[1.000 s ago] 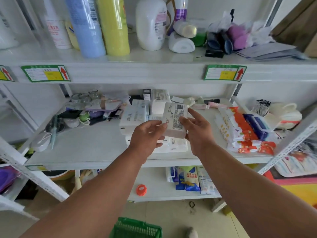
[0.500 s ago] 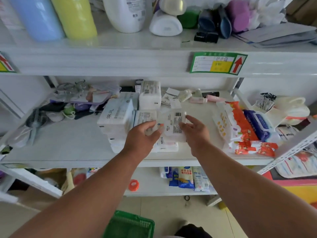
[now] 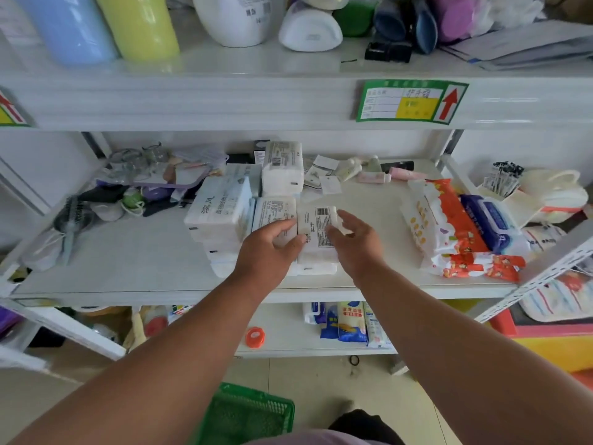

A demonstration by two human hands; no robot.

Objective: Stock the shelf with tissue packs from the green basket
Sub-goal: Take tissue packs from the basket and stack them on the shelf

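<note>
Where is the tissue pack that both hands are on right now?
In the head view, the tissue pack sits mid-shelf atop the white stack, between the left hand and right hand, left of the orange-and-white packet.

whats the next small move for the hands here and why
Probably let go and pull both hands back toward the green basket. The tissue pack already lies on the white stack beside another pack, with the left hand and right hand only loosely on it.
</note>
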